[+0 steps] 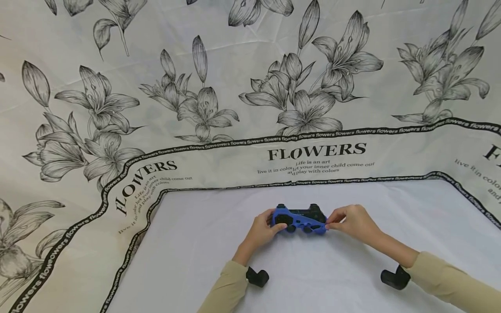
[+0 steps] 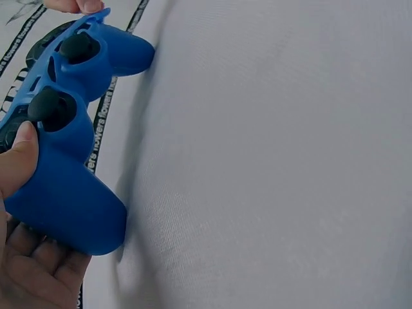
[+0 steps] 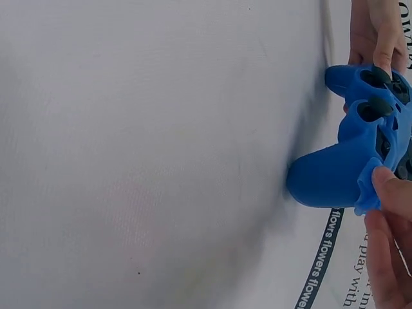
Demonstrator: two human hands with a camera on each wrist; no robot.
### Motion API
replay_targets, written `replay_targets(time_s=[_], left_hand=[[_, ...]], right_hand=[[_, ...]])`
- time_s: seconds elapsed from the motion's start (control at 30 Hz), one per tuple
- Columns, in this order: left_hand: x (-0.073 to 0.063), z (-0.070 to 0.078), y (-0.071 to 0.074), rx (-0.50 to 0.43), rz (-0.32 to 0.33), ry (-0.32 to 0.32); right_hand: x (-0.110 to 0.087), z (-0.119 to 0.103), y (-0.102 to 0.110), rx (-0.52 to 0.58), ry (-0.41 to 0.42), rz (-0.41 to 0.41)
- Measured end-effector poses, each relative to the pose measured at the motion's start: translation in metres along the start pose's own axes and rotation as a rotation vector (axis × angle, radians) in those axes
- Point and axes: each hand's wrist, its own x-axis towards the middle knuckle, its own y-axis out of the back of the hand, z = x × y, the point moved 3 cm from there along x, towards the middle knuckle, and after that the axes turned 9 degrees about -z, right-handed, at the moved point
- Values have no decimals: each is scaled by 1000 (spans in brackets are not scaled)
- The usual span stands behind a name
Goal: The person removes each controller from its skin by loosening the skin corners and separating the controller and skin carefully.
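A black game controller [image 1: 307, 213] sits partly inside a blue rubbery sleeve [image 1: 300, 221], its thumbsticks poking through the holes. My left hand [image 1: 261, 230] grips the controller's left end, thumb on the front face and fingers curled underneath, as the left wrist view shows. At the other end, my right hand [image 1: 352, 222] pinches the sleeve's edge between thumb and fingers. In the right wrist view that pinched flap [image 3: 369, 188] is bunched and pulled away from the controller, where some black buttons [image 3: 405, 168] show uncovered.
A white cloth surface [image 1: 313, 278] lies under the hands. Behind and to the sides rises a white fabric [image 1: 219, 169] printed with lilies and lettering. Black wrist mounts [image 1: 257, 277] sit at both cuffs.
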Motion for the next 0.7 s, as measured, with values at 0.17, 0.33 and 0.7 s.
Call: replay_targets(time_s=[0.17,0.33,0.7], left_hand=[[-1,3,1,62,30,20],[-3,11,4,107,76,58],[-9,11,8,29,96,62]], right_hand=[[1,3,-1,32,23,-3],[1,4,-4,45,9,1],[0,3,-2,122,40,138]])
